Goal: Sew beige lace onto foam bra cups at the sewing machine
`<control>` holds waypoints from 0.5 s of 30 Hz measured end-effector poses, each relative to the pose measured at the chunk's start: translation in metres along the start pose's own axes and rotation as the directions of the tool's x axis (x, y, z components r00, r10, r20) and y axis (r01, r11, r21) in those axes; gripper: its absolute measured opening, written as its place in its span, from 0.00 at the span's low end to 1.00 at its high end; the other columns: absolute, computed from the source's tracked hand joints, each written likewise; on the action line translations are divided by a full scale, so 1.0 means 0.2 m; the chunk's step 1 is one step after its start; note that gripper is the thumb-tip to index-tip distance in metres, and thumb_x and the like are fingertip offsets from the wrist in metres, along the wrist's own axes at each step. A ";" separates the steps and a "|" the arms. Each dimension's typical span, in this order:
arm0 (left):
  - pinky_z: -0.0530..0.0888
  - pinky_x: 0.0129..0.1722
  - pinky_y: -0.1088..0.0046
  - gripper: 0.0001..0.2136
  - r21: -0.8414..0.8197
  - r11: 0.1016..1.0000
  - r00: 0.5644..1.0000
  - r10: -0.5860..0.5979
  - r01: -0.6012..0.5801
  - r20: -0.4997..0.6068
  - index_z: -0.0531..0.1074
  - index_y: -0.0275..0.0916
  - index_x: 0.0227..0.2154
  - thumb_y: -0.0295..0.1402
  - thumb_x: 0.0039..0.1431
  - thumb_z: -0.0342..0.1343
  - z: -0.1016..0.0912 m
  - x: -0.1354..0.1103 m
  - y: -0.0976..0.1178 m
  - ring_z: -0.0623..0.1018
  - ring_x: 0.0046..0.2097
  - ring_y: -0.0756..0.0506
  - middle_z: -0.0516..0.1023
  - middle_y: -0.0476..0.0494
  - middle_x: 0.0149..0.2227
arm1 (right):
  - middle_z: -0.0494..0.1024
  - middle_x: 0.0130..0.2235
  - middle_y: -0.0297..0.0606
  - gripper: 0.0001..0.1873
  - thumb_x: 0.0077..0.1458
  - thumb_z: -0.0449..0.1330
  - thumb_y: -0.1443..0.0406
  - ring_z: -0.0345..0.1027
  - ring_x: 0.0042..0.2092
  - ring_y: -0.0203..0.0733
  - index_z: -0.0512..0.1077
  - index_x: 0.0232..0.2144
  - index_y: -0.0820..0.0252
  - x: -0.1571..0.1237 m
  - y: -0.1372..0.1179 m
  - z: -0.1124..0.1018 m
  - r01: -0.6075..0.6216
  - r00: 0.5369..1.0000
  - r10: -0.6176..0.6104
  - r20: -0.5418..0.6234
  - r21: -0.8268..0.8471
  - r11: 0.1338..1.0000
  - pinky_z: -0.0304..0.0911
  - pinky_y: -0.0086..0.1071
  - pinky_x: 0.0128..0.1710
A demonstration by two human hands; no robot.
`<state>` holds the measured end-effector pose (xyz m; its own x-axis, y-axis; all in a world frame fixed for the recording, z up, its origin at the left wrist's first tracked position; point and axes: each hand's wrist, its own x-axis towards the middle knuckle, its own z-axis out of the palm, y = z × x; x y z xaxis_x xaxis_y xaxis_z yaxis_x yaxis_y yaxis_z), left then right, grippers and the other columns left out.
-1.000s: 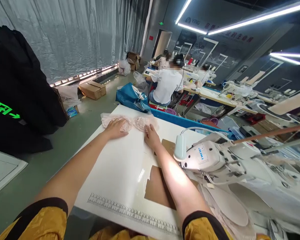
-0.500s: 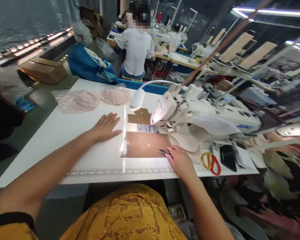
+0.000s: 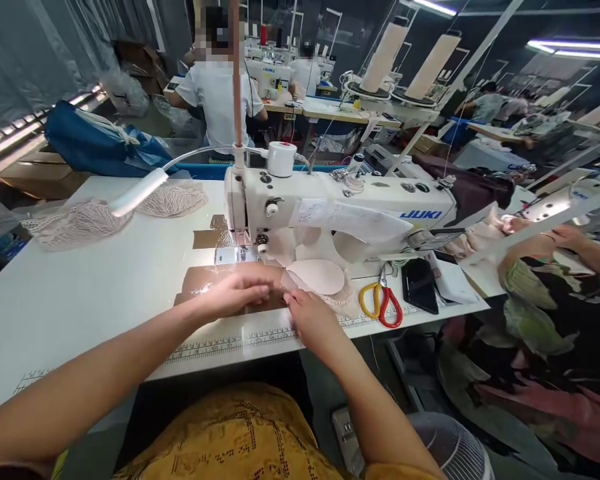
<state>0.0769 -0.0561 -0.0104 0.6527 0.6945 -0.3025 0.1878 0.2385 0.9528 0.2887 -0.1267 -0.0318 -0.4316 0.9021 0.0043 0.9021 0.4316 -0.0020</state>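
My left hand [image 3: 235,293] is over a brown sheet [image 3: 195,280], fingers loosely extended toward my right hand, with nothing plainly held. My right hand [image 3: 310,320] is closed in a pinch at the sheet's right end, beside a pale oval fabric piece [image 3: 317,275]. What its fingertips hold is hidden; the small dark thread snips seen earlier do not show. Lace-edged fabric [image 3: 343,303] lies under and around the oval piece. Just behind my hands stands a white sewing machine [image 3: 330,193], its presser foot area [image 3: 235,253] beyond the sheet.
Yellow-and-red-handled scissors [image 3: 381,303], a black phone [image 3: 420,285] and white papers [image 3: 453,277] lie on the right. Pale lace pieces [image 3: 85,223] rest at the left, below a lamp [image 3: 139,192]. A printed ruler [image 3: 225,343] follows the front edge. Co-workers sit beyond.
My left hand has come off the bare tabletop and moved right, beside my right hand. The snips have gone from sight at my right hand. My view has swung rightward.
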 end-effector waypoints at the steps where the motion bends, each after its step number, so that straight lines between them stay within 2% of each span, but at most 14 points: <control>1: 0.77 0.45 0.73 0.12 -0.184 0.981 0.995 -0.072 0.059 -0.063 0.77 0.35 0.43 0.36 0.63 0.56 0.04 0.07 0.01 0.80 0.41 0.47 0.80 0.40 0.39 | 0.77 0.44 0.52 0.22 0.58 0.52 0.75 0.71 0.43 0.53 0.70 0.54 0.71 0.00 0.01 0.01 -0.010 1.000 0.010 -0.012 0.018 1.000 0.68 0.43 0.42; 3: 0.78 0.40 0.76 0.07 -0.473 0.874 0.969 -0.202 0.111 -0.146 0.76 0.31 0.38 0.30 0.63 0.56 0.12 0.18 0.05 0.80 0.36 0.49 0.80 0.37 0.38 | 0.77 0.43 0.52 0.19 0.59 0.50 0.74 0.72 0.42 0.52 0.72 0.51 0.70 -0.02 0.04 0.03 -0.016 0.997 0.023 -0.075 0.100 0.995 0.69 0.43 0.43; 5: 0.78 0.32 0.80 0.05 -0.603 0.789 0.947 -0.273 0.117 -0.173 0.74 0.29 0.34 0.27 0.62 0.56 0.18 0.27 0.08 0.80 0.32 0.50 0.80 0.35 0.36 | 0.78 0.45 0.51 0.17 0.62 0.48 0.73 0.72 0.45 0.50 0.72 0.49 0.68 -0.06 0.08 0.06 0.010 0.983 0.034 -0.183 0.236 0.972 0.69 0.42 0.46; 7: 0.73 0.22 0.83 0.04 -0.626 0.769 0.939 -0.297 0.128 -0.172 0.74 0.29 0.32 0.25 0.60 0.56 0.21 0.34 0.11 0.77 0.26 0.52 0.80 0.35 0.34 | 0.78 0.46 0.50 0.16 0.64 0.47 0.71 0.72 0.47 0.47 0.71 0.48 0.65 -0.11 0.13 0.07 0.039 0.957 0.075 -0.280 0.381 0.924 0.68 0.41 0.48; 9: 0.67 0.16 0.85 0.03 -0.628 0.765 0.936 -0.310 0.140 -0.169 0.73 0.28 0.33 0.24 0.60 0.56 0.22 0.39 0.14 0.73 0.22 0.54 0.80 0.36 0.32 | 0.79 0.46 0.49 0.15 0.65 0.47 0.69 0.72 0.48 0.46 0.70 0.48 0.64 -0.15 0.16 0.08 0.053 0.939 0.127 -0.319 0.499 0.865 0.68 0.40 0.48; 12: 0.64 0.13 0.86 0.02 -0.643 0.757 0.932 -0.306 0.113 -0.196 0.72 0.29 0.32 0.24 0.59 0.57 0.25 0.47 0.15 0.72 0.20 0.55 0.78 0.40 0.27 | 0.80 0.42 0.46 0.14 0.66 0.46 0.66 0.74 0.44 0.45 0.70 0.46 0.62 -0.19 0.20 0.08 0.088 0.938 0.151 -0.311 0.638 0.765 0.69 0.38 0.44; 15: 0.63 0.14 0.87 0.05 -0.653 0.755 0.931 -0.279 0.062 -0.234 0.70 0.31 0.27 0.23 0.56 0.61 0.29 0.56 0.15 0.68 0.18 0.57 0.72 0.47 0.22 | 0.81 0.39 0.40 0.14 0.67 0.46 0.63 0.74 0.40 0.42 0.70 0.43 0.58 -0.20 0.21 0.06 0.155 0.947 0.114 -0.299 0.742 0.653 0.68 0.35 0.41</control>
<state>0.1986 -0.0112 -0.0142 0.3834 0.7393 -0.5536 -0.2974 0.6663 0.6838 0.3435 -0.1445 -0.0443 -0.3048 0.9030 0.3027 0.5191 0.4240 -0.7422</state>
